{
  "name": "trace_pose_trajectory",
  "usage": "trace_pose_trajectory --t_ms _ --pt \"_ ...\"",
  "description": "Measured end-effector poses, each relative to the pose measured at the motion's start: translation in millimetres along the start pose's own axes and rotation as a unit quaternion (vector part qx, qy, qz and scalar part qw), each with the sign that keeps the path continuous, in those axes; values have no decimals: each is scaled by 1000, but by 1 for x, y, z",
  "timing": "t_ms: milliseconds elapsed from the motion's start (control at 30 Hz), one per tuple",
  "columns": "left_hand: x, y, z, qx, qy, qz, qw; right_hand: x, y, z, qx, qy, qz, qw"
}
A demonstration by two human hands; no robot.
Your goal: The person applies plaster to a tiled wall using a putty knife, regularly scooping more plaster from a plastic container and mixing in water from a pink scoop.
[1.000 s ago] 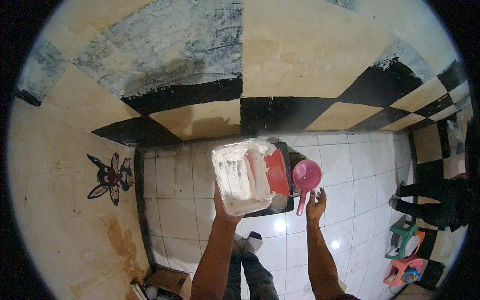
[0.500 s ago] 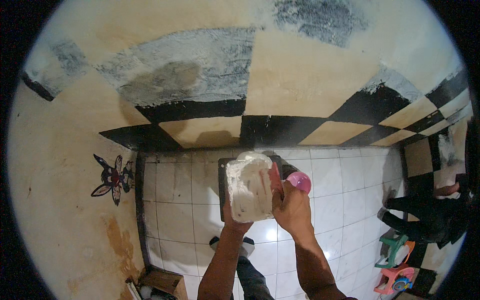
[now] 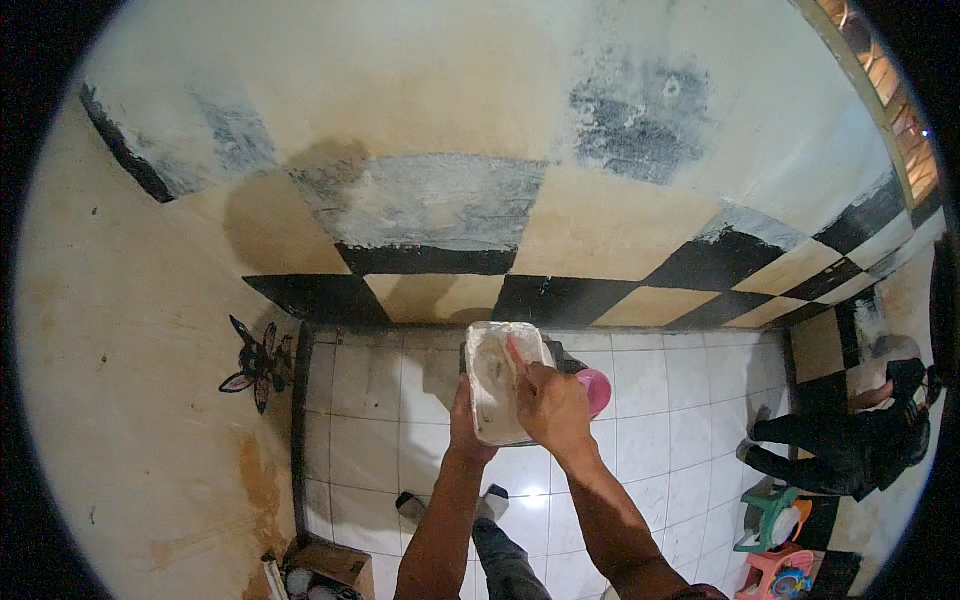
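Head view, left grip (image 3: 466,430): closed on the left side of the white-smeared tray (image 3: 488,395).
Tray position: immediately right of the left grip, extending beyond it.
Right grip (image 3: 556,408): closed around the red scraper (image 3: 517,352).
Scraper position: projecting forward and left from the right grip, over the tray; blade contact cannot be told.
Pink dipper (image 3: 599,390): just right of the right grip, partly hidden.
Checkered wall (image 3: 590,235): beyond both grips.

This looks like a home: checkered wall (image 3: 595,236), dark wall motif (image 3: 263,368), tiled floor (image 3: 640,440), plastic stools (image 3: 767,566).
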State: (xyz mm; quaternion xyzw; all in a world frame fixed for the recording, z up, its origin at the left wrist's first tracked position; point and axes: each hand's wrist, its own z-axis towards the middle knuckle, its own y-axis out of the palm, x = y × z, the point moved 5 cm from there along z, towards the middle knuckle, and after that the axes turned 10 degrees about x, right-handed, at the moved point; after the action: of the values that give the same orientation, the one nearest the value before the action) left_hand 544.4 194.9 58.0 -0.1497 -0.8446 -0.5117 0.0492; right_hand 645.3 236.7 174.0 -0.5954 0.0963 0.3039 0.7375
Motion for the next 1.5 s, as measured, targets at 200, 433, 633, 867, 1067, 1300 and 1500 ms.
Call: trace_pose_trajectory --t_ms 200,433,633,867,1067,1300,1500 --pt "48 17 -32 -44 20 29 998 -67 -19 6 -1 -49 -14 999" --pt "104 38 -79 -73 56 40 995 -140 -31 4 -14 -68 5 998" --pt "149 57 -113 -135 128 39 982 -176 -50 15 33 -4 39 999" --pt "165 45 -114 -79 45 -67 994 -233 -39 6 23 -88 -29 995" --pt "178 44 -125 -59 37 -19 997 -238 -35 -3 58 -5 -30 998" --pt "194 52 -158 -43 44 -36 998 -278 -52 -9 46 -36 79 995" --pt "201 46 -174 -55 20 -10 998 -281 -66 -20 100 4 56 993"
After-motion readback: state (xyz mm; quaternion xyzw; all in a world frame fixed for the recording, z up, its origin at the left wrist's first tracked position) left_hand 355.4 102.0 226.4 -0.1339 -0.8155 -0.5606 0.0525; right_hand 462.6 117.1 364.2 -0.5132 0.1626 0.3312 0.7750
